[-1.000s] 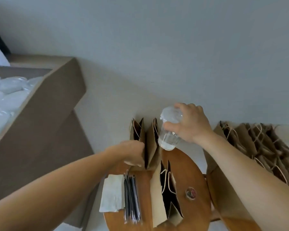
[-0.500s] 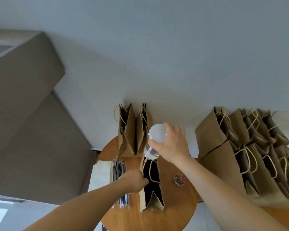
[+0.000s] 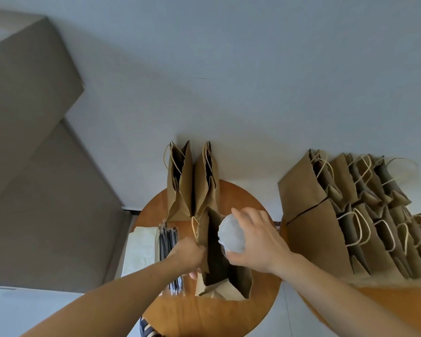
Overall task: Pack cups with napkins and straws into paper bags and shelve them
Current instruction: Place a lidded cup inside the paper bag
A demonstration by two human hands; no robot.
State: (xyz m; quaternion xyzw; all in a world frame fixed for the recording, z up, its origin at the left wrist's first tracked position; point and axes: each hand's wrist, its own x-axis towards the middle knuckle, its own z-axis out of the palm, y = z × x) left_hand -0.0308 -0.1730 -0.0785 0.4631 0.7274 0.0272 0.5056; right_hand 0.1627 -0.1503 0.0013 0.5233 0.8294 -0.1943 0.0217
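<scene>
A brown paper bag point(image 3: 241, 280) stands open near the middle of the round wooden table point(image 3: 204, 314). My left hand point(image 3: 187, 254) grips the bag's left edge and holds its mouth apart. My right hand point(image 3: 258, 242) holds a clear lidded plastic cup point(image 3: 231, 233) from above, right over the bag's opening. A stack of white napkins point(image 3: 141, 249) and a bundle of black wrapped straws point(image 3: 168, 239) lie on the table just left of the bag.
Two more open paper bags point(image 3: 192, 181) stand at the table's far edge against the wall. Several paper bags point(image 3: 355, 215) are lined up on a second wooden surface at the right. A large cardboard box point(image 3: 29, 117) rises at the left.
My right hand brought the cup from beside the two far bags down to the mouth of the near bag. My left hand moved from the far bags to the near bag's edge.
</scene>
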